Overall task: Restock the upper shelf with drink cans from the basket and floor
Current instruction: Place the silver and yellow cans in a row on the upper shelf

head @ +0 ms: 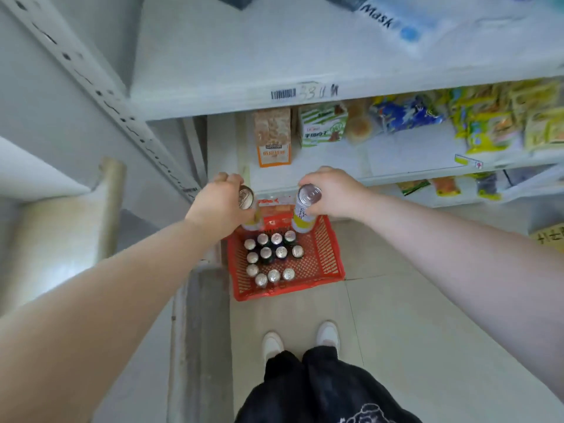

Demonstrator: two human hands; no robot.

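My left hand (218,203) grips a tall drink can (246,198) with a silver top and a yellow band at its foot. My right hand (331,193) grips a second such can (305,209), white with a yellow base. Both cans hang upright above the far end of a red plastic basket (328,254) on the floor. Several dark cans with silver tops (271,257) stand inside the basket. The white upper shelf (244,56) spreads across the top of the view, bare on its left part.
A blue "Mask" pack (393,22) lies on the upper shelf's right. Snack boxes (273,135) and bags (500,117) fill the lower shelves. A slotted shelf upright (100,93) runs along the left. My feet (300,340) stand on pale floor tiles behind the basket.
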